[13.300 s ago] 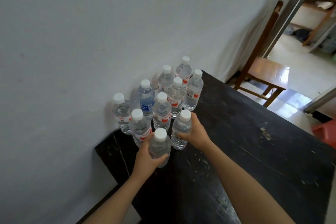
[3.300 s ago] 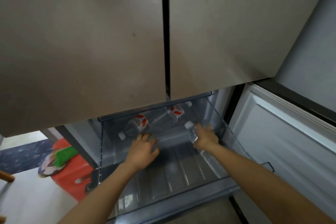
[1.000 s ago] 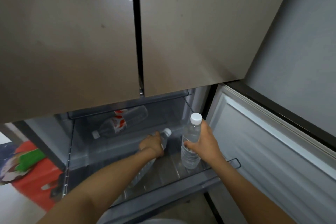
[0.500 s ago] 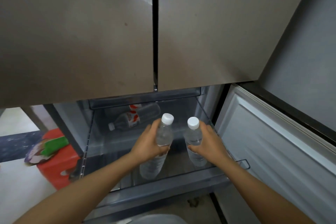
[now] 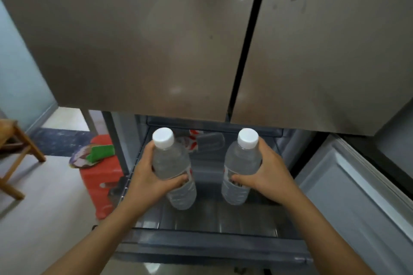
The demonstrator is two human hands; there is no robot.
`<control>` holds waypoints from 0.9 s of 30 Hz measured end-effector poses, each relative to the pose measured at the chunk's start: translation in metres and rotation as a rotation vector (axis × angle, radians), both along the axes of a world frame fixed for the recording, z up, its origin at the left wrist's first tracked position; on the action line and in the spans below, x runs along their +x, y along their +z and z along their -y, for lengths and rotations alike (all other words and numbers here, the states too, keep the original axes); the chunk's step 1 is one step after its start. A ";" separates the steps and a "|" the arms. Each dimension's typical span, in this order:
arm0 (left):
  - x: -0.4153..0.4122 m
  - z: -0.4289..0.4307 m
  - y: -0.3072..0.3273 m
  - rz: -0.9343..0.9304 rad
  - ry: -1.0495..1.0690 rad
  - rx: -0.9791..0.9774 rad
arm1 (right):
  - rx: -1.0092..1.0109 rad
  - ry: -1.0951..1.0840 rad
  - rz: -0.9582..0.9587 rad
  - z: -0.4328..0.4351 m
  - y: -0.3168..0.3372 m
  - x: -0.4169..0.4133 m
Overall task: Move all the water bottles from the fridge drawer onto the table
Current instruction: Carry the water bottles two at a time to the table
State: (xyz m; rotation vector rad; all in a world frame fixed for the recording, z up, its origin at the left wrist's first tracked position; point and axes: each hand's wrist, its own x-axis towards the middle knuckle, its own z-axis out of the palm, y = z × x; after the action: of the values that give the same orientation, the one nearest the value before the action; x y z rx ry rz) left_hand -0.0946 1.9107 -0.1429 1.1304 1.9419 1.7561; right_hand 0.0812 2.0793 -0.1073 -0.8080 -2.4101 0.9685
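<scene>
Both hands are loaded! Left hand [image 5: 152,176] wraps fingers and thumb round the middle of a clear plastic water bottle with a white screw cap [image 5: 169,161], and right hand [image 5: 269,175] clamps a second clear white-capped plastic bottle [image 5: 242,161] the same way. Both bottles are upright with their caps toward the camera, over the open grey see-through fridge drawer [image 5: 201,244] at 6 o'clock in the view. One sits at roughly 7, the other at 5, and they are well apart.

Now look at 12 o'clock from the hands, between the two caps. A third bottle with a red-and-white label [image 5: 209,142] lies on its side at the back of the drawer, so by my reading the job isn't finished.

Handling? These look full, so expect real weight. The thin walls will likely give under a hard squeeze, and fridge-cold plastic may be slick, though no droplets show. Mid-body, around the label band, is the sensible hold, and that's where both thumbs sit. The caps are on, so tilting should spill nothing.

At 9 o'clock of the drawer stands a red plastic stool [image 5: 100,176]. Brushed grey-brown fridge doors [image 5: 134,40] fill 12 o'clock.
</scene>
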 end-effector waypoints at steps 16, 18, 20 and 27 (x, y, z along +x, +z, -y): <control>-0.041 0.182 0.044 -0.088 0.806 0.215 | 0.107 0.688 -0.101 0.106 0.054 -0.134; -0.042 0.222 0.047 -0.076 0.929 0.219 | 0.078 0.718 -0.162 0.135 0.052 -0.156; -0.039 0.258 0.051 -0.067 1.013 0.192 | 0.048 0.766 -0.181 0.166 0.049 -0.177; -0.023 0.349 0.034 0.018 1.241 0.027 | -0.124 0.958 -0.100 0.261 0.029 -0.226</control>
State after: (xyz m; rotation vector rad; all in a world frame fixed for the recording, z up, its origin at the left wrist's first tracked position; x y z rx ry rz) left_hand -0.1172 1.5620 -0.1092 -0.2831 2.8572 2.2016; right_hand -0.1445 1.8182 -0.0782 0.4464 -2.6482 1.4317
